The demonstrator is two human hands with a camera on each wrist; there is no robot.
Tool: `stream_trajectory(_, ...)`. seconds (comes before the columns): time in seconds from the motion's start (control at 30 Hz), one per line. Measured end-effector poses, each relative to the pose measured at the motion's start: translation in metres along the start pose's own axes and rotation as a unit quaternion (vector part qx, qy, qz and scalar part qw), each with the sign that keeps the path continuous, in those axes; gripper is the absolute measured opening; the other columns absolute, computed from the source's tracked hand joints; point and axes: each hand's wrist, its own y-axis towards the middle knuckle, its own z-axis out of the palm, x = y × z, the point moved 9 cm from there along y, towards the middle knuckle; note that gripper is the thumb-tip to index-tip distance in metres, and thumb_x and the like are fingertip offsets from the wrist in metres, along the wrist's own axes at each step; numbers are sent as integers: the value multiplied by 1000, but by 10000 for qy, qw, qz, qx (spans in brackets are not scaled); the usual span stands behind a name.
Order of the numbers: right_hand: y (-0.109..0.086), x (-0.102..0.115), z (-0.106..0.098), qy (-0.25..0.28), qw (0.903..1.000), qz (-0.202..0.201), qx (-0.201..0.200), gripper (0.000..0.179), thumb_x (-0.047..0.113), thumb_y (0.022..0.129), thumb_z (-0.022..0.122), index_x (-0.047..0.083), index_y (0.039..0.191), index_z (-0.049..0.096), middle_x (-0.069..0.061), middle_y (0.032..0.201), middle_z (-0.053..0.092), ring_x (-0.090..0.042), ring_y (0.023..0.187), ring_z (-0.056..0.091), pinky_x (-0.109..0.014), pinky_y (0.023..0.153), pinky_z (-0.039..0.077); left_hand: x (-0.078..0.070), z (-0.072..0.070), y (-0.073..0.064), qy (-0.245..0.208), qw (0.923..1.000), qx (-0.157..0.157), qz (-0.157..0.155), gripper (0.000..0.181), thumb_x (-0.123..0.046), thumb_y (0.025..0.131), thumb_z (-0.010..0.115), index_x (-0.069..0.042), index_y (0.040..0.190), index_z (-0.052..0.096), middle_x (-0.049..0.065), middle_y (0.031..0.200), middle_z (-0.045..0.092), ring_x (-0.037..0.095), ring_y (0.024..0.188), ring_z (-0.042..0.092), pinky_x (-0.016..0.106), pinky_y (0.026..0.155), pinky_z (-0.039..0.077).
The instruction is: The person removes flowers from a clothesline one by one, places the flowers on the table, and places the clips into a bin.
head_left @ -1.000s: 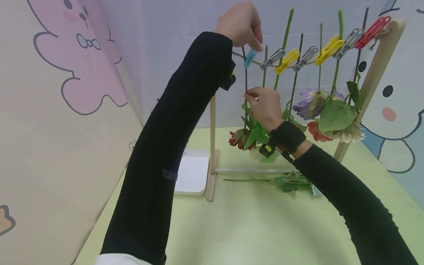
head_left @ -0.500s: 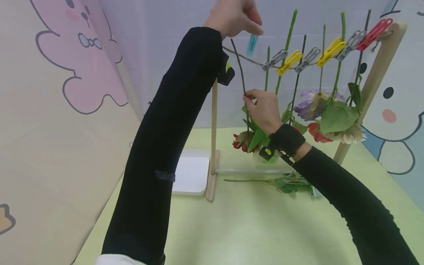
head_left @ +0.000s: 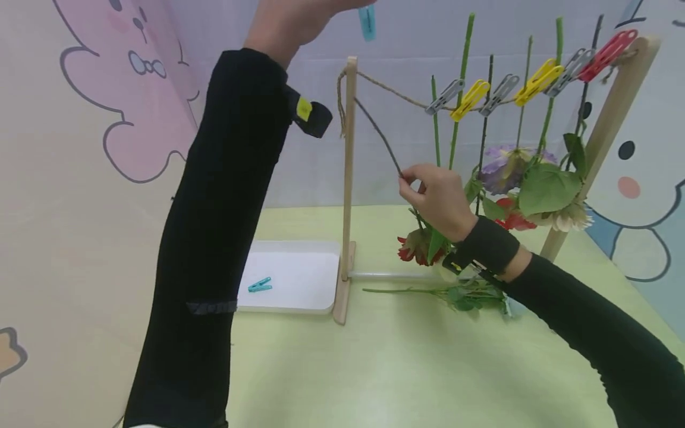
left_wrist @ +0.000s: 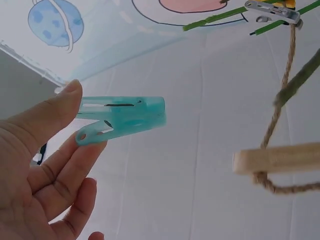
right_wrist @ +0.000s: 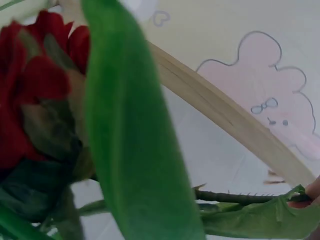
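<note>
My left hand (head_left: 299, 24), partly cut off at the top of the head view, pinches a teal clothespin (left_wrist: 125, 117) between thumb and fingers. The clothespin is clear of the twine (head_left: 393, 92), up and left of the wooden post (head_left: 349, 148). With thumb and fingertips, my right hand (head_left: 439, 199) pinches the dark stem (head_left: 382, 137) of a red flower (head_left: 417, 246) that hangs head down. The stem slants up left, its top end at the post in this view. In the right wrist view, a long green leaf (right_wrist: 132, 125) covers part of the stem.
Grey clothespins (head_left: 445, 97), yellow clothespins (head_left: 470, 100) and a red clothespin (head_left: 607, 56) hold several upside-down flowers on the twine. A white tray (head_left: 316, 273) with another teal clothespin (head_left: 260, 285) stands left. A leafy stem (head_left: 462, 294) lies below the rack's bottom bar (head_left: 396, 276).
The teal clothespin has come off the twine and stem, and my left hand has carried it up and left. My right hand has moved slightly down and right; the stem now tilts left.
</note>
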Motion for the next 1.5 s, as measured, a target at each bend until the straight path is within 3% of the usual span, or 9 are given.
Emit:
stream_trajectory(0.13, -10, 14, -1, -241, 9976, -633, 172, 5, 0, 79, 64, -3, 84, 66, -14, 74, 65, -18, 55, 56, -29, 49, 45, 34, -22, -19, -455, 9962, -515, -539, 47, -39, 86, 60, -22, 128, 50, -7, 120, 53, 5, 114, 42, 12, 98, 28)
stream_trajectory(0.3, -29, 34, 2, -412, 9893, -1350, 368, 11, -5, 73, 68, -2, 82, 63, -13, 72, 63, -17, 56, 57, -26, 46, 44, 89, -31, -44, -1478, 9761, -887, -1324, 41, -33, 81, 68, -13, 115, 58, -17, 83, 42, -1, 86, 40, 17, 90, 37)
stream_trajectory(0.37, -39, 39, 3, -496, 9848, -1596, 472, 14, -6, 71, 69, -2, 82, 63, -11, 70, 61, -16, 54, 55, -24, 44, 41, 109, -27, -54, -1411, 9745, -845, -1525, 46, -35, 81, 68, -11, 118, 58, -17, 86, 44, 0, 87, 40, 19, 90, 37)
stream_trajectory(0.5, -60, 38, 5, -711, 9751, -1946, 788, 20, -5, 67, 72, -2, 83, 61, -8, 67, 55, -12, 47, 46, -20, 39, 33, 150, -8, -74, -956, 9749, -262, -1996, 53, -41, 81, 65, -10, 123, 55, -13, 94, 48, 8, 96, 43, 27, 93, 37)
stream_trajectory(0.67, -89, 22, 16, -1112, 9604, -2141, 1397, 26, -4, 63, 74, 1, 79, 54, -5, 63, 46, -8, 42, 32, -19, 38, 22, 191, 36, -103, -390, 9706, 946, -2179, 53, -37, 85, 64, -4, 125, 51, 10, 117, 56, 27, 112, 47, 42, 98, 37)
stream_trajectory(0.83, -119, 2, 39, -1646, 9358, -2258, 2149, 29, -9, 63, 72, 3, 78, 50, -3, 64, 42, -7, 44, 26, -20, 40, 20, 222, 97, -141, 201, 9664, 1833, -1788, 44, -26, 84, 66, 1, 118, 55, 21, 117, 57, 36, 107, 51, 50, 96, 36)
stream_trajectory(1.17, -157, -29, 66, -2231, 8980, -2203, 3088, 26, -7, 69, 72, 1, 86, 54, -8, 73, 49, -9, 45, 27, -23, 45, 23, 243, 222, -205, 997, 9510, 2644, -1260, 36, -24, 76, 74, -4, 104, 66, 12, 100, 68, 34, 96, 58, 53, 90, 37)
stream_trajectory(1.33, -170, -42, 78, -2469, 8868, -2285, 3168, 23, -5, 69, 73, 1, 85, 57, -8, 72, 48, -8, 44, 24, -22, 43, 23, 248, 262, -222, 1209, 9378, 3044, -1150, 33, -23, 74, 76, -5, 101, 67, 9, 95, 70, 31, 94, 58, 51, 87, 37)
stream_trajectory(1.5, -186, -52, 90, -2461, 8883, -2300, 3121, 24, -4, 68, 74, 1, 83, 57, -8, 71, 48, -9, 44, 31, -23, 41, 30, 250, 291, -234, 1359, 9232, 3447, -1018, 28, -21, 71, 78, -7, 92, 67, 5, 90, 69, 26, 85, 57, 47, 83, 38)
